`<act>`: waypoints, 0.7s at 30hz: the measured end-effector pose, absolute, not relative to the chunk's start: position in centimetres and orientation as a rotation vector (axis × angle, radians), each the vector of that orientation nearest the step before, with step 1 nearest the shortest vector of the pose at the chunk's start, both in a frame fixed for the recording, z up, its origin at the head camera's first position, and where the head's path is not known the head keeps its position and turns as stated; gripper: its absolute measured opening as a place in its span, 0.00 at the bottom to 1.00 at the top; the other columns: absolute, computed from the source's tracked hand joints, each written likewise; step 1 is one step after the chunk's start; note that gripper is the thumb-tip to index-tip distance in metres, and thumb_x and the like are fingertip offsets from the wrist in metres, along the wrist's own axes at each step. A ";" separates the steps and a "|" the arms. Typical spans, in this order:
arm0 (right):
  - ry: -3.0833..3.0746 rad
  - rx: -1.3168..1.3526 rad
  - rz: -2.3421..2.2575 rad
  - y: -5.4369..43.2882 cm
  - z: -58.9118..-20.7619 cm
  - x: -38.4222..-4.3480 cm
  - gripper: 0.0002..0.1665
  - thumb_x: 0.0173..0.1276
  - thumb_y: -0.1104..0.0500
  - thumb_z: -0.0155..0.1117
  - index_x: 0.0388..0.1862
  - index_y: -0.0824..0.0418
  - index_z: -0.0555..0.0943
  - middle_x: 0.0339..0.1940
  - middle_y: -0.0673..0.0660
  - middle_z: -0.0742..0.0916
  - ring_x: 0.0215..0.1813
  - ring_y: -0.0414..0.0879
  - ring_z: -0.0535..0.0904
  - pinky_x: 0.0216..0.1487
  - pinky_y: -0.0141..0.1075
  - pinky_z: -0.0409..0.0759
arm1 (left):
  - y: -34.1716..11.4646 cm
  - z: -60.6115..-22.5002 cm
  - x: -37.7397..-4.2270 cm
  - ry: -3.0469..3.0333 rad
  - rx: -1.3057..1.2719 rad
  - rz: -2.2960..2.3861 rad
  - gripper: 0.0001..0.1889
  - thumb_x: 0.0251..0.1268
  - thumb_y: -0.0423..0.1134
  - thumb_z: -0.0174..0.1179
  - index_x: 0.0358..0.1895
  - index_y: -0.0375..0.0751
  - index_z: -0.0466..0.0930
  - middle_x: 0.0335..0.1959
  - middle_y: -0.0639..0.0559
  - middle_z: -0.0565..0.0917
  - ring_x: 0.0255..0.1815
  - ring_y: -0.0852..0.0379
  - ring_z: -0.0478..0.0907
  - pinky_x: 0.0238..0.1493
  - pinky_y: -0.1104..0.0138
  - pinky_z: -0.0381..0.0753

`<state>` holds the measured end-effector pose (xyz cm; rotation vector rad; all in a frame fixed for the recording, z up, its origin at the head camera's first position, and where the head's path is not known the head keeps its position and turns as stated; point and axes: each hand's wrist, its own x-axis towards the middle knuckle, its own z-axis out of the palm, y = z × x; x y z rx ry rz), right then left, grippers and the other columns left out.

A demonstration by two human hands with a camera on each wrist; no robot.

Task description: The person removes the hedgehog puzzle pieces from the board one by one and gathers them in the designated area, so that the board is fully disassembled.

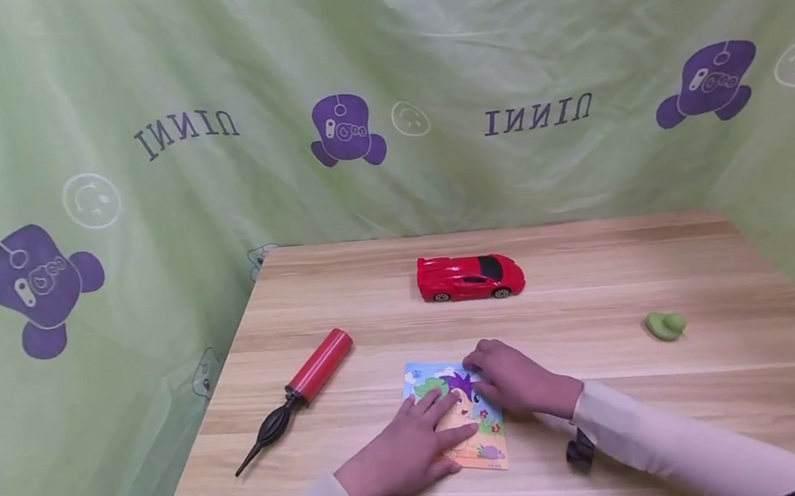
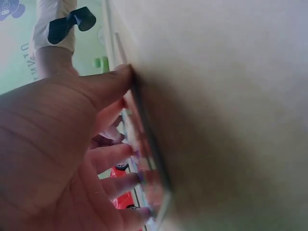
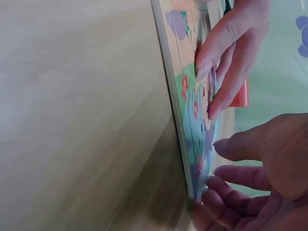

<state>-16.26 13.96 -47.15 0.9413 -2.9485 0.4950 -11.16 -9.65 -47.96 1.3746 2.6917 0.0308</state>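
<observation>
A flat picture puzzle [image 1: 494, 455] with a purple-haired cartoon figure, red flowers and a blue sky lies on the table. Across its left and middle part, my left hand [image 1: 405, 452] rests with the fingers spread, covering much of the picture. In the left wrist view its thumb [image 2: 113, 85] is at the puzzle's near edge. My right hand [image 1: 516, 379] is at the upper right corner, its fingertips touching the puzzle's edge and face. The right wrist view shows the thumb [image 3: 238, 144] over the picture and the other fingers bent beside the far end.
Behind the puzzle stands a red toy car [image 1: 471, 277]. To the left lies a hand pump [image 1: 318, 367] with a red barrel and black nozzle. A small green object [image 1: 666, 325] sits at the right. Green printed fabric [image 1: 434, 184] surrounds the wooden table [image 1: 343, 289].
</observation>
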 end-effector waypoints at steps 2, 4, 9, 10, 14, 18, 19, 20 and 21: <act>-2.968 0.913 0.549 13.5 -47.1 -16.9 0.18 0.65 0.58 0.70 0.52 0.64 0.85 0.42 0.56 0.85 0.47 0.48 0.80 0.54 0.45 0.83 | -9.8 -47.7 -11.5 2.688 1.338 0.057 0.27 0.75 0.60 0.51 0.75 0.70 0.63 0.81 0.47 0.59 0.80 0.41 0.59 0.70 0.39 0.70; -2.983 0.883 0.585 12.9 -47.2 -17.5 0.18 0.66 0.57 0.70 0.52 0.63 0.85 0.43 0.55 0.86 0.48 0.47 0.80 0.55 0.45 0.82 | -9.9 -47.5 -11.9 2.690 1.291 0.074 0.27 0.75 0.59 0.51 0.75 0.70 0.63 0.81 0.46 0.59 0.80 0.42 0.59 0.70 0.40 0.71; -3.015 0.844 0.574 11.9 -47.5 -18.5 0.20 0.65 0.54 0.72 0.52 0.62 0.85 0.44 0.55 0.85 0.49 0.46 0.78 0.58 0.43 0.82 | -10.1 -47.4 -12.7 2.744 1.257 0.078 0.25 0.75 0.56 0.52 0.73 0.67 0.67 0.78 0.45 0.64 0.78 0.44 0.63 0.71 0.45 0.73; -3.024 0.838 0.567 11.8 -47.5 -18.5 0.20 0.65 0.53 0.73 0.52 0.62 0.85 0.44 0.55 0.85 0.49 0.46 0.78 0.58 0.43 0.82 | -10.1 -47.4 -12.8 2.761 1.268 0.081 0.25 0.75 0.56 0.52 0.73 0.66 0.68 0.77 0.44 0.66 0.77 0.44 0.65 0.71 0.47 0.74; -3.063 0.811 0.544 11.5 -47.4 -18.8 0.21 0.64 0.52 0.73 0.52 0.61 0.85 0.44 0.54 0.84 0.48 0.45 0.77 0.58 0.41 0.82 | -10.0 -47.6 -13.0 2.805 1.268 0.102 0.25 0.73 0.57 0.53 0.71 0.62 0.72 0.75 0.42 0.69 0.76 0.44 0.67 0.72 0.51 0.73; -3.090 0.795 0.551 11.1 -47.0 -19.3 0.21 0.64 0.52 0.74 0.51 0.62 0.84 0.44 0.56 0.83 0.47 0.45 0.76 0.56 0.41 0.82 | -10.0 -47.5 -13.2 2.808 1.221 0.091 0.26 0.73 0.58 0.53 0.71 0.62 0.71 0.76 0.42 0.68 0.76 0.42 0.66 0.72 0.50 0.73; -3.098 0.791 0.553 11.0 -46.9 -19.4 0.21 0.64 0.52 0.74 0.51 0.62 0.84 0.44 0.56 0.83 0.46 0.45 0.76 0.56 0.41 0.82 | -10.0 -47.5 -13.2 2.806 1.213 0.091 0.26 0.72 0.57 0.53 0.71 0.62 0.71 0.76 0.42 0.67 0.76 0.42 0.66 0.72 0.50 0.73; -3.104 0.785 0.561 10.9 -46.9 -19.4 0.21 0.63 0.52 0.74 0.50 0.62 0.84 0.44 0.57 0.83 0.46 0.46 0.75 0.55 0.42 0.82 | -10.0 -47.5 -13.2 2.802 1.205 0.092 0.26 0.72 0.57 0.53 0.71 0.63 0.71 0.76 0.41 0.67 0.77 0.42 0.65 0.71 0.49 0.74; -3.111 0.781 0.567 10.8 -46.8 -19.5 0.20 0.63 0.53 0.74 0.50 0.63 0.84 0.44 0.57 0.83 0.45 0.46 0.75 0.55 0.42 0.82 | -10.0 -47.4 -13.2 2.798 1.198 0.100 0.26 0.72 0.57 0.53 0.71 0.63 0.71 0.77 0.41 0.66 0.76 0.41 0.65 0.70 0.48 0.74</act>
